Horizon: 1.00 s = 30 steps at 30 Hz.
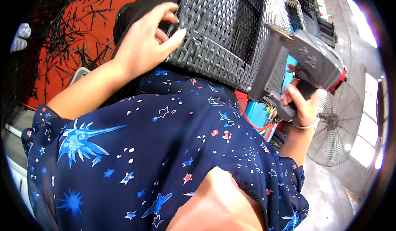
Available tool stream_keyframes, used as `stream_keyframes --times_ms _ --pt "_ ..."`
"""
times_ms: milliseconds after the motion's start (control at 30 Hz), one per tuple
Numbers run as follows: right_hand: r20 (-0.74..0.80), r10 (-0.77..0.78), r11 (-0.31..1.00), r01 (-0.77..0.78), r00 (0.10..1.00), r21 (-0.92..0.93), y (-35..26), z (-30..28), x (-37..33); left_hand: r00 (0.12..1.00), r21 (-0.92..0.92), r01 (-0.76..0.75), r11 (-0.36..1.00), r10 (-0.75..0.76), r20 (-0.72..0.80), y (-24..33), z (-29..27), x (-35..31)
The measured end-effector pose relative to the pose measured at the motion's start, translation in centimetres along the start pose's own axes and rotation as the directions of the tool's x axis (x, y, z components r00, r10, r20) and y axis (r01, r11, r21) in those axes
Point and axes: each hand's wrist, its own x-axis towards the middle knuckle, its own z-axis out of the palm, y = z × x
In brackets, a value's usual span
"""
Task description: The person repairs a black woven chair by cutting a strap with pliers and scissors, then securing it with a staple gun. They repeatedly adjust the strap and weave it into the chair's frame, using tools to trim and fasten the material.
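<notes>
A black woven wicker furniture piece (210, 51) rests in my lap, its plaited corner toward my left side. My left hand (144, 41) is at that corner, fingers curled at the edge and thumb against the front; the fingertips are partly hidden. In my right hand (303, 105) is the handle of a grey staple gun (315, 55) with a red end cap. Its long magazine stands beside the right side of the wicker piece. Whether the gun's nose touches the weave, I cannot tell.
Cut black strips (97, 14) litter the red floor covering (82, 39) at the left. A red air hose (253, 123) runs below the gun, beside a blue surface (260, 109). A large caged fan (333, 123) stands at the right. More black woven pieces (326, 29) are farther back.
</notes>
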Motion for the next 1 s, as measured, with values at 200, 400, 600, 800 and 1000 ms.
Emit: stream_keyframes --times_ms 200,400,600,800,1000 --pt "-0.259 0.079 0.901 0.042 0.963 0.432 10.1 -4.8 -3.9 0.741 0.554 -0.649 0.522 0.597 0.307 0.7 -0.8 1.6" --pt "-0.336 0.288 0.729 0.022 0.897 0.684 21.8 -9.8 -9.4 0.804 0.478 -0.594 0.647 0.497 0.327 0.6 0.0 1.6" --pt "-0.39 0.552 0.418 0.161 0.737 0.894 35.6 -12.0 -14.7 0.836 0.451 -0.533 0.716 0.363 0.411 1.3 -1.5 2.5" --pt "-0.25 0.613 0.114 0.229 0.749 0.967 46.2 -11.8 -20.6 0.841 0.481 -0.525 0.703 0.34 0.422 2.1 -1.5 3.4" --pt "-0.411 0.733 0.334 0.241 0.542 0.911 47.4 -6.6 -19.9 0.81 0.553 -0.568 0.61 0.293 0.509 2.9 -2.1 3.9"
